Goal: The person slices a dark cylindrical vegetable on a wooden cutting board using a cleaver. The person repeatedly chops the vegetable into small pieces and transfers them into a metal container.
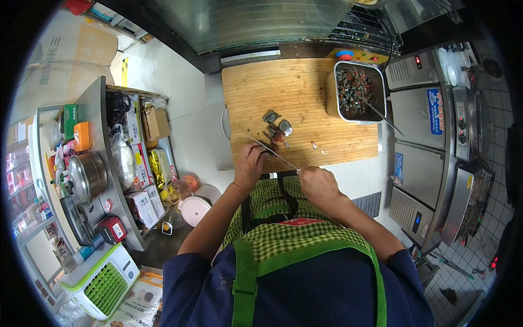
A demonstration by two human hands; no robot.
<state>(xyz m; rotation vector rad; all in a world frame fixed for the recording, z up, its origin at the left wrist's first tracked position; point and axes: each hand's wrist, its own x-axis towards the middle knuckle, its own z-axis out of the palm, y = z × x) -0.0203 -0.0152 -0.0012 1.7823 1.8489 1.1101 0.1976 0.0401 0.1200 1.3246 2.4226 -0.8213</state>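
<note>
My right hand point(318, 183) is closed on the handle of a knife point(278, 154), whose narrow blade points up and left over the near edge of a wooden cutting board point(286, 86). The fingers of my left hand point(250, 161) press on a dark piece of food point(267, 149) beside the blade; what they cover is partly hidden. Just beyond lie dark grey pieces point(270, 116), a pale-faced round piece point(285, 128) and reddish-brown scraps point(277, 135). At the board's right, a deep rectangular metal container point(331, 96) holds many dark and red diced bits, with a metal utensil point(386, 118) leaning out.
Behind the board stands a glass-fronted appliance point(261, 24) with a red and blue knob point(344, 55). Steel cabinets point(421, 118) are on the right. Shelving on the left holds boxes, bags and a lidded steel pot point(88, 175). A pink-lidded container point(196, 211) sits below left.
</note>
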